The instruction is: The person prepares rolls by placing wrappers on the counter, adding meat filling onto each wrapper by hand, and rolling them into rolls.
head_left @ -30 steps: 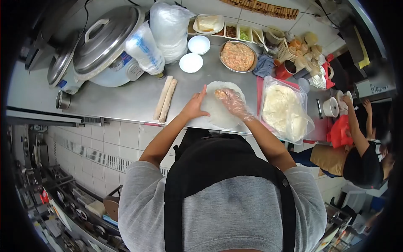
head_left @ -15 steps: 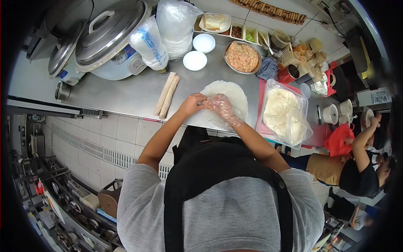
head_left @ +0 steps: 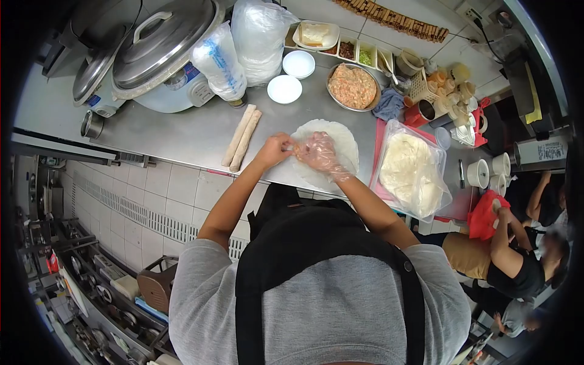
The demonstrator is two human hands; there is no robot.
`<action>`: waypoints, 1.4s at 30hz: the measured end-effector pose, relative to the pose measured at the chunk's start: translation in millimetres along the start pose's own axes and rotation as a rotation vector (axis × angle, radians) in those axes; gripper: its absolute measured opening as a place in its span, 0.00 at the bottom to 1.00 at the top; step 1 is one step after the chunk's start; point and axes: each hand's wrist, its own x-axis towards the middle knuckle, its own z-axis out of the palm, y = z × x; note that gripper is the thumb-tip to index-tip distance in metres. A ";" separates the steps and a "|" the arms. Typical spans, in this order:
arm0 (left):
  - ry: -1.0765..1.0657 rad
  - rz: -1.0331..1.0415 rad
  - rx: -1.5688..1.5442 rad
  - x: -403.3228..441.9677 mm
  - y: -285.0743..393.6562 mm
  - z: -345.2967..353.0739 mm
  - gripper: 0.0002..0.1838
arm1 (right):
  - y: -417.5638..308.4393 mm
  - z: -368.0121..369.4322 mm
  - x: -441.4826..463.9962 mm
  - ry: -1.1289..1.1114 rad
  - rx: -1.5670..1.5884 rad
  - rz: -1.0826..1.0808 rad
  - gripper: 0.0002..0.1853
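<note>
Meeting at the round sheet (head_left: pixel 344 145), grip unclear, the hands (head_left: pixel 317 152) sit between two rolls (head_left: pixel 239 135) and the plastic-covered dough (head_left: pixel 404 159).

Commercial kitchen | steel counter (head_left: pixel 182 132) | large lidded cooker (head_left: pixel 163 58) | tiled floor (head_left: pixel 148 204)

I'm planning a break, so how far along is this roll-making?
Two long, pale dough rolls already look finished on the steel counter. In hand: the bare left hand and plastic-gloved right hand work orange filling over a flat, round white wrapper. That wrapper seems yet to be rolled, and the round metal bowl holds plenty more filling.
</note>
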 end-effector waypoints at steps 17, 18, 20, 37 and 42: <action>-0.065 0.009 0.072 4.7 17.0 21.3 0.53 | 42.5 20.4 -18.3 -0.214 0.101 -0.079 0.54; -0.072 0.036 0.083 5.3 16.6 18.5 0.53 | 35.3 5.8 -22.3 -0.176 0.179 -0.048 0.57; -0.030 0.034 -0.043 0.6 11.6 15.8 0.53 | 24.3 -22.3 -27.4 -0.127 0.253 -0.020 0.60; 0.255 -0.002 0.376 27.5 -0.9 21.4 0.20 | 25.4 -12.2 -46.8 -0.150 0.345 0.124 0.55; 0.289 0.127 0.367 12.3 28.3 1.2 0.22 | 12.6 -33.5 -33.0 0.012 0.200 0.073 0.50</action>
